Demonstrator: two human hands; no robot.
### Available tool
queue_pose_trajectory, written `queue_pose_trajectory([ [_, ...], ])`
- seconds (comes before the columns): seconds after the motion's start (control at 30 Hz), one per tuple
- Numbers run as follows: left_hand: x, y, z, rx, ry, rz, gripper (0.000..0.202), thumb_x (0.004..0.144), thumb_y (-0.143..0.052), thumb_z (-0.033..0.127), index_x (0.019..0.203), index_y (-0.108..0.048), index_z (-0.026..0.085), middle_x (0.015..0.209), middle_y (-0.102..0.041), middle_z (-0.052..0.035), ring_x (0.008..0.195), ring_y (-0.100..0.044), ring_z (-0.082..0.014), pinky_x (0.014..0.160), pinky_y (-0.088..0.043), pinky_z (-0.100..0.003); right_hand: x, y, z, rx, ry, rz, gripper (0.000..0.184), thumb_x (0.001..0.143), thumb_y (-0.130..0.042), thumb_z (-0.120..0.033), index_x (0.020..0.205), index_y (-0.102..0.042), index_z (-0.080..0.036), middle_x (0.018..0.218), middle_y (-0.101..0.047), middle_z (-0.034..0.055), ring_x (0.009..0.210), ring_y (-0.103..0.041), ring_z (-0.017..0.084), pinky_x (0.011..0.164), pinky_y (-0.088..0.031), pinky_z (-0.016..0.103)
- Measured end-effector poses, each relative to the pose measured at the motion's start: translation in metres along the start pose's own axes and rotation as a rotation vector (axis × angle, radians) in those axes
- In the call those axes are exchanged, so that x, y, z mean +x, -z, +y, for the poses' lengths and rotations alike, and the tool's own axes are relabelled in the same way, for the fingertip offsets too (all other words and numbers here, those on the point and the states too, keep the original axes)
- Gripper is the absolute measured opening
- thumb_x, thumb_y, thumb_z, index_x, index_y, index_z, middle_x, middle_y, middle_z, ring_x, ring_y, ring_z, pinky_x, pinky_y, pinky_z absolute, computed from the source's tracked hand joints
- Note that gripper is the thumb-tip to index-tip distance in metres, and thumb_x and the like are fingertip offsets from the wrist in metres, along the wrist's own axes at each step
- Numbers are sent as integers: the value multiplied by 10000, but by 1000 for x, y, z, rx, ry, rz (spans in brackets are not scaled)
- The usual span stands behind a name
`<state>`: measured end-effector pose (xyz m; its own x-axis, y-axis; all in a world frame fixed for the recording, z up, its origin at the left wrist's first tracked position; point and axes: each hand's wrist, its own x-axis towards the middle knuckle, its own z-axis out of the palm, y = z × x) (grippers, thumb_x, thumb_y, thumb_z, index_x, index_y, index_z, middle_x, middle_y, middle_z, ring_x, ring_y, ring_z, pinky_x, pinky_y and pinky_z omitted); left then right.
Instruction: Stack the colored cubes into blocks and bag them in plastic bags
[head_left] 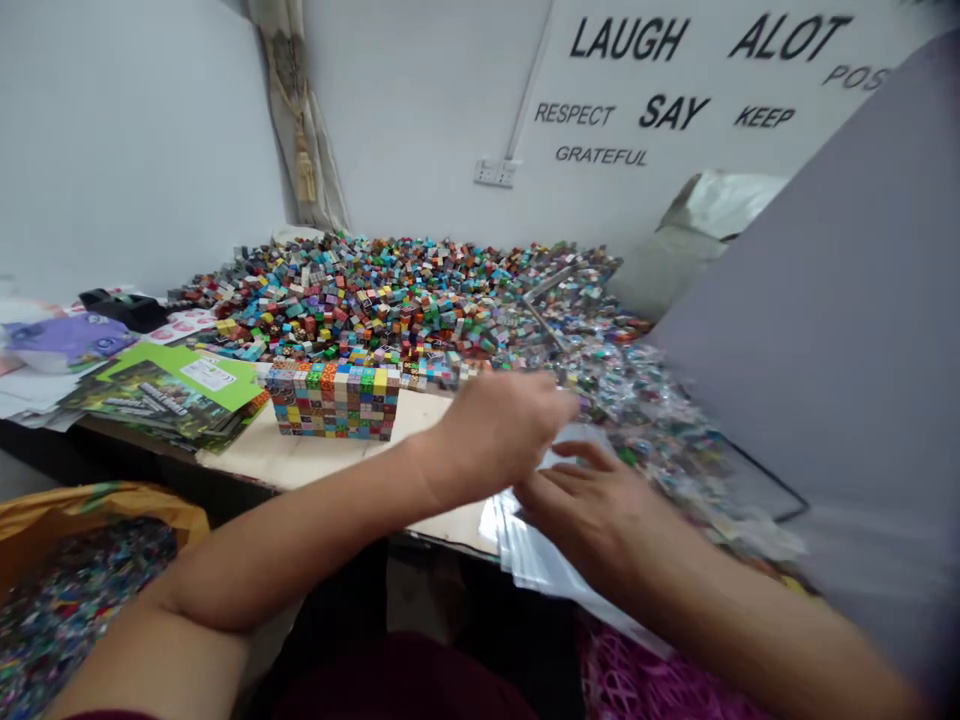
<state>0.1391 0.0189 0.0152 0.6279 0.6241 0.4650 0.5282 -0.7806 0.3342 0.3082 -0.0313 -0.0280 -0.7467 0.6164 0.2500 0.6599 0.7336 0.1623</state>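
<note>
My left hand (506, 435) reaches across to the right with its fingers closed in a pinch. Blur hides what its fingertips hold. Just below it, my right hand (600, 495) has its thumb and fingers closed on a clear plastic bag (574, 440). Under and beside my right hand, a fanned stack of flat clear bags (532, 555) hangs over the table's front edge. Left of my hands, a rectangular block built of small printed cubes (335, 405) stands upright on a pale wooden board (247, 445); neither hand touches it.
A large heap of loose coloured cubes (375, 290) covers the table's back. Cubes in clear wrappers (652, 400) spread to the right. Green printed cards (180, 385) and a black tape dispenser (124, 308) lie left. A yellow sack (161, 500) and a magenta basket (652, 680) stand below.
</note>
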Motion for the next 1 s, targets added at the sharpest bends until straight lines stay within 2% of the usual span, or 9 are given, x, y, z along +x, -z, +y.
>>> queue_pose_trajectory([
  [0.07, -7, -42, -11, 100, -6, -156, 167, 856, -512, 132, 802, -668, 108, 793, -631, -96, 750, -603, -217, 641, -447, -306, -4, -45, 3, 7, -7, 40, 103, 890, -493, -172, 935, -582, -195, 832, -653, 68, 801, -573, 227, 777, -408, 381],
  [0.13, -14, -74, -19, 129, -22, -221, 138, 853, -525, 129, 864, -662, 113, 809, -636, -100, 759, -603, -224, 640, -457, -315, -13, -83, 5, 13, -107, 203, 155, 882, -470, -115, 929, -596, -192, 886, -657, 81, 899, -559, 246, 809, -408, 386],
  [0.27, -20, -102, -21, 172, -66, -242, 95, 851, -549, 144, 850, -644, 130, 813, -633, -82, 766, -602, -207, 652, -470, -314, -33, -124, 3, 19, -270, 233, 229, 847, -441, -55, 916, -624, -174, 841, -642, 96, 861, -569, 247, 722, -445, 347],
  [0.43, -15, -110, -21, 187, -87, -238, 62, 835, -585, 170, 846, -637, 138, 831, -644, -62, 781, -605, -211, 654, -473, -321, -40, -133, 6, 78, -401, 199, 261, 902, -372, -109, 931, -625, -164, 833, -631, 88, 659, -580, 195, 575, -451, 291],
  [0.53, -15, -114, -23, 147, -69, -232, 112, 867, -539, 174, 898, -643, 148, 852, -652, -68, 803, -610, -209, 693, -478, -326, -43, -141, 13, 63, -389, 323, 245, 914, -404, -154, 1017, -626, -173, 978, -642, 111, 901, -598, 246, 737, -490, 371],
  [0.63, -15, -118, -22, 61, -26, -225, 170, 893, -490, 172, 955, -649, 172, 901, -663, -65, 849, -613, -208, 747, -476, -329, -51, -157, 21, -58, -377, 400, 270, 892, -447, -152, 1086, -630, -190, 1109, -630, 131, 1132, -501, 323, 868, -442, 506],
  [0.73, -18, -126, -19, -53, 33, -228, 176, 900, -489, 193, 947, -658, 184, 903, -670, -53, 869, -617, -200, 770, -472, -307, -57, -170, 24, -40, -465, 342, 285, 898, -435, -179, 1102, -633, -152, 1121, -631, 156, 1086, -536, 310, 822, -472, 459],
  [0.87, -24, -139, -17, -127, 57, -271, 146, 880, -514, 171, 912, -656, 175, 890, -671, -47, 860, -616, -189, 765, -470, -279, -57, -174, 19, -14, -586, 192, 262, 871, -429, -135, 942, -681, -131, 917, -675, 136, 837, -614, 254, 707, -483, 357],
  [1.0, -25, -132, -16, -24, 58, -136, 191, 910, -440, 175, 886, -628, 145, 862, -644, -68, 834, -590, -197, 748, -460, -301, -56, -167, 17, 4, -588, 149, 214, 860, -465, -121, 869, -675, -158, 847, -666, 98, 827, -598, 246, 760, -462, 365],
])
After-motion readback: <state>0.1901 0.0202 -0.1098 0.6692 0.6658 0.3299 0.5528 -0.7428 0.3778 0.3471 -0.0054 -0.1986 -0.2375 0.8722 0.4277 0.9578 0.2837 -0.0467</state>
